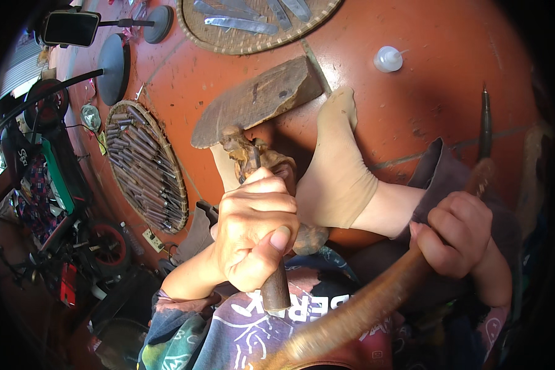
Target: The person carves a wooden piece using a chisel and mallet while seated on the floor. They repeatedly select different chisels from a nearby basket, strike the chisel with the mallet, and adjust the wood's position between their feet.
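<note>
My left hand is wrapped round a brown wooden handle, whose blunt lower end sticks out below the fist. Its other end lies against a knotty, rough brown piece, and I cannot make out how they meet. On the right, my right hand grips a long curved brown wooden stick. The stick slants across my lap to the lower left, its low end smeared by motion. Just past the left hand, a thick worn wooden block lies beside my foot in a beige sock.
A woven basket full of brown handles stands at the left. Another tray with grey metal blades is at the top. A white nozzle bottle and a thin pointed tool are to the right. A phone sits on a stand.
</note>
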The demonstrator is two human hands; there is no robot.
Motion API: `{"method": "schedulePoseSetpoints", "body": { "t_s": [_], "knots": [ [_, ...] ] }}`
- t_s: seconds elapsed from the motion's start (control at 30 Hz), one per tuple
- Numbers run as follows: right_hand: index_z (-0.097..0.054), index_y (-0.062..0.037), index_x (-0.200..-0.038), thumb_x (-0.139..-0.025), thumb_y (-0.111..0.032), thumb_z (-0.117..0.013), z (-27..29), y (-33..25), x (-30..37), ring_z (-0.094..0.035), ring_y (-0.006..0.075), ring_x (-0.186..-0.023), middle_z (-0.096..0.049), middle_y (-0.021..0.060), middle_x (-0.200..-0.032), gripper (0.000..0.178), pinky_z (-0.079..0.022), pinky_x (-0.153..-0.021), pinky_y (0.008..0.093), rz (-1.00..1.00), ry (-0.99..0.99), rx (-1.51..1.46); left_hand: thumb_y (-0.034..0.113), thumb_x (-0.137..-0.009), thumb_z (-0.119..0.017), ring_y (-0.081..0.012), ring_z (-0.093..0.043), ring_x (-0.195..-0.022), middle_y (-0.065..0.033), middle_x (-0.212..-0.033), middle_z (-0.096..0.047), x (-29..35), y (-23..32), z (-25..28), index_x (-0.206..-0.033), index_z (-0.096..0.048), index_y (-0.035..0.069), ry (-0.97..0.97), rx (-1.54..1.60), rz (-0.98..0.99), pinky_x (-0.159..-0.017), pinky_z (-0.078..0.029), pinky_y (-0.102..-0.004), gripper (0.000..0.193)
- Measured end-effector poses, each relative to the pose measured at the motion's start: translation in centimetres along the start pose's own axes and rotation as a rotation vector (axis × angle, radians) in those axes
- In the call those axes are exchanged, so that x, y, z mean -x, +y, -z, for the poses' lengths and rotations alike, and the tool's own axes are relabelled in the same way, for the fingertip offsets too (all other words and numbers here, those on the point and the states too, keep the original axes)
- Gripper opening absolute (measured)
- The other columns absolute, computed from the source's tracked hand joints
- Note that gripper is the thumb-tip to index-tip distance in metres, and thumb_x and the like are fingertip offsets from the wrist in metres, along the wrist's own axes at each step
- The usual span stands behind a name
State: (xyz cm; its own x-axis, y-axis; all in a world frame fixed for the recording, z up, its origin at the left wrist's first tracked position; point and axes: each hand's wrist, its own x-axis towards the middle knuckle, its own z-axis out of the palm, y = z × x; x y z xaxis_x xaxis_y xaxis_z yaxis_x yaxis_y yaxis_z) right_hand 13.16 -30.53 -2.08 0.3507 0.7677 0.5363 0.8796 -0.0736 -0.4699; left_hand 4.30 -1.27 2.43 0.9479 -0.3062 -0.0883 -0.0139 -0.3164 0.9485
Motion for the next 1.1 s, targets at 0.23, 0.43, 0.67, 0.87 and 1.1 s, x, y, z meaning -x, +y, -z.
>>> {"method": "schedulePoseSetpoints", "body": {
  "t_s": [0.23, 0.43, 0.67, 0.87, 1.1],
  "knots": [
    [-0.06, -0.0083, -0.088, -0.063, -0.005, -0.071, 0.0, 1.5, 0.6, -0.052, 0.0192, -0.052, -0.052, 0.0032, -0.066, 0.027, -0.039, -0.044, 0.0296, -0.026, 0.07, -0.081, 0.019, -0.081, -0.048, -0.0259, -0.043, -0.055, -0.0061, -0.057, -0.047, -1.1, 0.6, -0.2, -0.056, -0.046, 0.009, 0.063, 0.01, 0.096, -0.059, -0.033, -0.0371, 0.027],
    [-0.057, -0.0098, -0.082, -0.061, -0.007, -0.076, -0.5, 3.0, 1.5, -0.053, 0.0234, -0.051, -0.055, 0.0031, -0.065, 0.029, -0.042, -0.047, 0.034, -0.106, 0.007, -0.203, 0.027, -0.083, -0.058, -0.0216, -0.043, -0.056, -0.0031, -0.059, -0.044, -0.3, 1.6, -3.7, -0.057, -0.048, 0.011, 0.058, -0.271, -0.178, -0.058, -0.033, -0.0352, 0.032],
    [-0.051, -0.0097, -0.088, -0.057, 0.011, -0.075, -0.5, 4.6, 0.3, -0.062, 0.0282, -0.095, -0.059, 0.0089, -0.086, 0.044, -0.041, -0.104, 0.0538, -0.396, 0.011, -0.611, 0.047, -0.083, -0.068, -0.0348, -0.06, -0.07, -0.0111, -0.077, -0.054, 3.3, 3.3, -8.2, -0.093, -0.057, 0.002, -0.17, -0.151, 0.284, -0.061, -0.047, -0.0427, 0.046],
    [-0.046, -0.0086, -0.097, -0.069, 0.014, -0.063, -0.8, 4.8, 0.4, -0.057, 0.0309, -0.116, -0.057, 0.0107, -0.1, 0.04, -0.028, -0.115, 0.0571, -0.525, -0.006, -0.73, 0.029, -0.091, -0.066, -0.0394, -0.064, -0.081, -0.0184, -0.09, -0.062, 6.4, 3.0, -9.7, -0.102, -0.057, 0.0, -0.083, -0.028, 0.434, -0.065, -0.051, -0.047, 0.032],
    [-0.046, -0.0079, -0.099, -0.069, 0.014, -0.063, -0.7, 4.7, 0.6, -0.058, 0.03, -0.112, -0.057, 0.0114, -0.1, 0.041, -0.029, -0.115, 0.0568, -0.512, -0.026, -0.721, 0.021, -0.095, -0.062, -0.0326, -0.068, -0.076, -0.017, -0.085, -0.065, 10.9, 1.3, -6.0, -0.109, -0.057, -0.002, 0.199, -0.135, 0.522, -0.068, -0.054, -0.0388, 0.028]
  ]
}}
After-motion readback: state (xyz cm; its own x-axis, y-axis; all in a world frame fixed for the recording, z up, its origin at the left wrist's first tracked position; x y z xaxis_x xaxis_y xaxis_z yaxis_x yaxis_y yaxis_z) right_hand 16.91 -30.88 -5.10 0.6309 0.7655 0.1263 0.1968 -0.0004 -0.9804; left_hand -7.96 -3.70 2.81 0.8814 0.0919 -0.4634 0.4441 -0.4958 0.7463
